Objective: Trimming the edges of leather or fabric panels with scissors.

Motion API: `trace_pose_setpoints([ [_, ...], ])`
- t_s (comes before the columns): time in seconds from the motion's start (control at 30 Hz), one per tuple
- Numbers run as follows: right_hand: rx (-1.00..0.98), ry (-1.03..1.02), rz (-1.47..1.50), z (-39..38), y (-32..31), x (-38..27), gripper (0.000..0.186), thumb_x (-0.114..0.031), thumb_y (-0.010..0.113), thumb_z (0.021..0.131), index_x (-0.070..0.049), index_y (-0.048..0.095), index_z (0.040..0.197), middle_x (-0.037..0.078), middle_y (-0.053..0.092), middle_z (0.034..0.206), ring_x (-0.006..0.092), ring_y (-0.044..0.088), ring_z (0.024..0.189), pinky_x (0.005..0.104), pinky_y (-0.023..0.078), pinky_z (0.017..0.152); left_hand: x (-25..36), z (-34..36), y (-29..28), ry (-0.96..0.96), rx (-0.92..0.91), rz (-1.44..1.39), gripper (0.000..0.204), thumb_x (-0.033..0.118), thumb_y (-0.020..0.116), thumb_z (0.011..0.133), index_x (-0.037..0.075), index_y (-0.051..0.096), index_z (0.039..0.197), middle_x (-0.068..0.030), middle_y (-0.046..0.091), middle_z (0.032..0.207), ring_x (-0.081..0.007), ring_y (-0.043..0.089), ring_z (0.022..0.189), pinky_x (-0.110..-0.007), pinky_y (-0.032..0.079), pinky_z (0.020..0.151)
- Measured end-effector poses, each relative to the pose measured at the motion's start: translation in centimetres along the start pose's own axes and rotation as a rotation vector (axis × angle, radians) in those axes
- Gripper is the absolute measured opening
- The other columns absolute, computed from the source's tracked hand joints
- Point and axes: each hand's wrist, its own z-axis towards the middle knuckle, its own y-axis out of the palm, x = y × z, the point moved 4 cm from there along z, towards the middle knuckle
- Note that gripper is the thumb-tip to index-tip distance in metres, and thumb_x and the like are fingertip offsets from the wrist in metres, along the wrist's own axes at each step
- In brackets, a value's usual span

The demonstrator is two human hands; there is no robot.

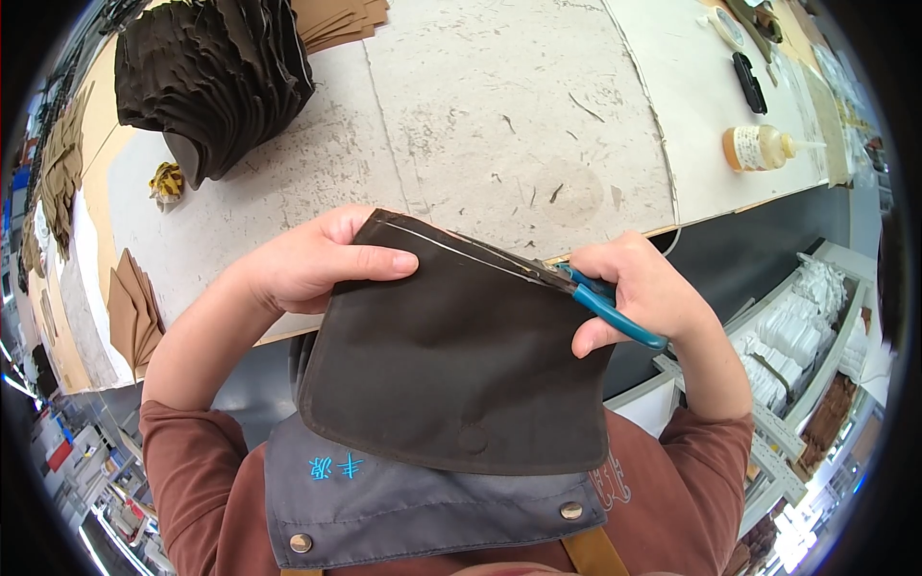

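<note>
My left hand (351, 254) pinches the upper left corner of a dark brown fabric flap (461, 355), its thumb lying on the front and the fingers hidden behind. The flap has rounded lower corners and a small round mark near its lower edge. In my right hand (639, 288) are scissors with teal handles (615, 312). Their blades lie along the flap's top edge, pointing left toward my left hand, beside a pale line running along that edge. Whether the blades are parted is hard to make out.
At the far left of the worktable (461, 106) stands a thick stack of dark fabric pieces (211, 82). Near it are a crumpled yellow-and-black scrap (166, 184) and brown pieces (134, 312). A bottle of amber liquid (757, 148) and a black tool (748, 84) lie at the right.
</note>
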Motion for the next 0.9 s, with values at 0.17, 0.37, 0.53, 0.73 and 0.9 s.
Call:
trace_pose_setpoints([
  [0.17, -0.014, -0.018, -0.037, 0.1, -0.1, 0.0, 0.064, -0.061, 0.079, 0.061, -0.003, 0.051, 0.065, 0.010, 0.046, 0.054, 0.0272, 0.048, 0.049, 0.0335, 0.041, 0.049, 0.4, 0.1, 0.6, 0.005, -0.022, -0.007, 0.042, 0.010, 0.065, 0.083, -0.007, 0.054, 0.120, -0.0136, 0.064, 0.110, -0.0182, 0.063, 0.099, -0.031, 0.050, 0.087],
  [0.37, -0.054, -0.037, -0.125, 1.5, 0.0, -1.2, 0.068, -0.069, 0.066, 0.069, -0.003, 0.050, 0.076, 0.014, 0.050, 0.064, 0.0338, 0.054, 0.062, 0.0382, 0.043, 0.057, 1.0, 0.2, 1.4, 0.038, -0.088, 0.125, 0.036, 0.016, 0.063, 0.090, -0.001, 0.056, 0.121, -0.0049, 0.063, 0.111, -0.0103, 0.058, 0.098, -0.026, 0.047, 0.087],
  [0.53, -0.113, -0.056, -0.119, 2.1, -0.5, -1.7, 0.070, -0.071, 0.062, 0.071, -0.003, 0.050, 0.079, 0.015, 0.051, 0.068, 0.0357, 0.055, 0.066, 0.0401, 0.043, 0.059, 1.3, 0.0, 1.2, 0.063, -0.057, 0.246, 0.031, 0.019, 0.064, 0.091, 0.000, 0.060, 0.115, -0.0013, 0.066, 0.102, -0.0065, 0.057, 0.092, -0.024, 0.047, 0.083],
  [0.73, -0.135, -0.055, -0.135, 2.1, -0.6, -1.6, 0.068, -0.069, 0.063, 0.072, -0.002, 0.051, 0.078, 0.015, 0.049, 0.063, 0.0347, 0.054, 0.062, 0.0398, 0.041, 0.057, 1.0, -0.1, 1.0, 0.086, -0.051, 0.240, 0.032, 0.020, 0.064, 0.091, 0.000, 0.060, 0.115, -0.0018, 0.065, 0.103, -0.0073, 0.057, 0.093, -0.024, 0.047, 0.084],
  [0.9, -0.129, -0.009, -0.066, 2.2, -0.7, -1.9, 0.066, -0.065, 0.069, 0.069, -0.002, 0.052, 0.072, 0.013, 0.048, 0.057, 0.0322, 0.052, 0.055, 0.0372, 0.040, 0.052, 0.9, 0.1, 0.8, 0.063, -0.058, 0.247, 0.036, 0.014, 0.063, 0.090, -0.005, 0.056, 0.119, -0.0063, 0.063, 0.107, -0.0106, 0.057, 0.096, -0.026, 0.047, 0.085],
])
